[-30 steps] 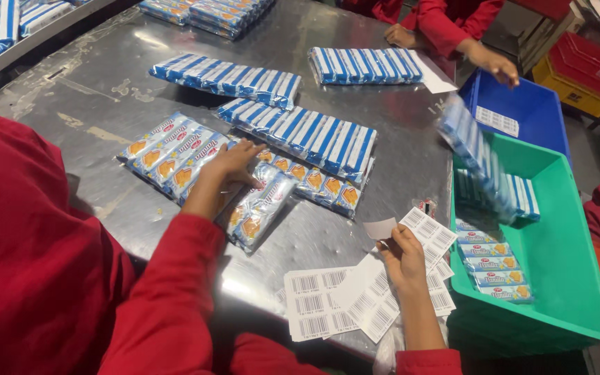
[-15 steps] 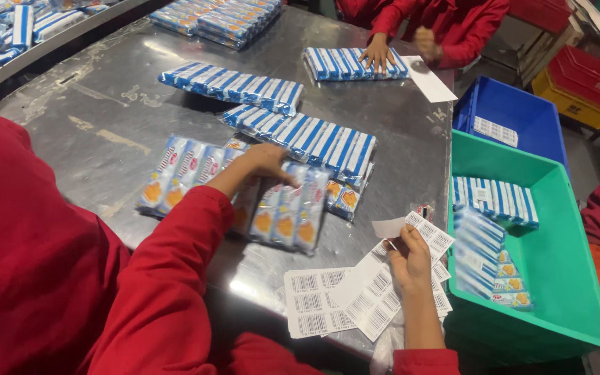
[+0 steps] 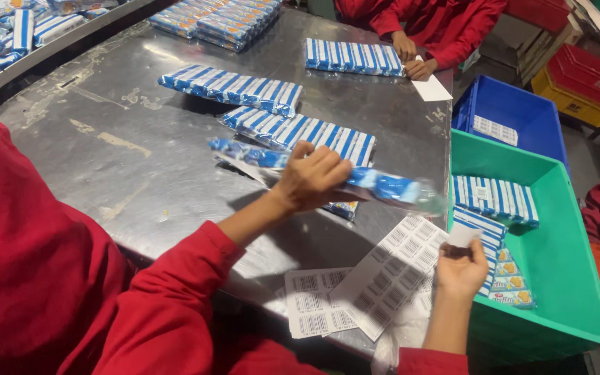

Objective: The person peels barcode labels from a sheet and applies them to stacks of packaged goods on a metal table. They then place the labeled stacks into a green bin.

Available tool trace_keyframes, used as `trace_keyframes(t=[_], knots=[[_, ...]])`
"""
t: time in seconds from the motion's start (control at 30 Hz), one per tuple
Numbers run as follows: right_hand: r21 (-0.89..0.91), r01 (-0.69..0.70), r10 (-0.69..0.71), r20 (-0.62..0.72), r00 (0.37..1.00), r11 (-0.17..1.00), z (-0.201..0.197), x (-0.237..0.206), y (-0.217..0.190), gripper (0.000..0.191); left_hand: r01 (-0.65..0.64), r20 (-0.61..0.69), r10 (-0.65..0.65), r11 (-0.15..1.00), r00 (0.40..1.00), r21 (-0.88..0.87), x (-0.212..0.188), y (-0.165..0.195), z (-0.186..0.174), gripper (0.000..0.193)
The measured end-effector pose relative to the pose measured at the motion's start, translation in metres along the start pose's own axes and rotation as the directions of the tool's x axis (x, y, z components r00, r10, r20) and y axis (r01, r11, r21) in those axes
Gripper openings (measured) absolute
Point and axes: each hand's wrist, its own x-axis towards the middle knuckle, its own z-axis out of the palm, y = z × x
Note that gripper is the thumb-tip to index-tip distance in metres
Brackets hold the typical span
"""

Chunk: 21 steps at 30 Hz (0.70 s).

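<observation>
Since the earlier frames the pack row (image 3: 328,177) has come up off the table (image 3: 140,173); half a second ago it was lying flat under the left hand (image 3: 314,179), and now it is hanging in the air, blurred, stretching from left to right toward the green bin (image 3: 564,278). The left hand is curling its fingers tightly around the row's middle. The right hand (image 3: 461,267), near the table's right edge, is pinching a small white label (image 3: 464,236) between thumb and fingertips, above the barcode sheets (image 3: 355,292).

To do this well, I judge the row is needing a firm, level grip so its ends are not sagging, and the label is needing flat, square placement.

The green bin is holding several striped packs (image 3: 494,200) stacked along its left and far sides. The blue bin (image 3: 515,118) beyond it is holding one label sheet (image 3: 496,130).
</observation>
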Motion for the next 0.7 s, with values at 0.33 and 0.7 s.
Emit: trace_keyframes(t=[0.33, 0.7], knots=[[0.051, 0.379, -0.381, 0.053, 0.923, 0.924, -0.005, -0.004, -0.055, 0.021, 0.133, 0.354, -0.031, 0.954, 0.935, -0.267, -0.076, 0.195, 0.038, 0.04], [-0.375, 0.418, -0.327, 0.284, 0.901, 0.827, 0.057, -0.05, 0.023, 0.011, 0.202, 0.432, -0.094, 0.956, 0.897, -0.211, -0.09, 0.221, 0.051, 0.035]])
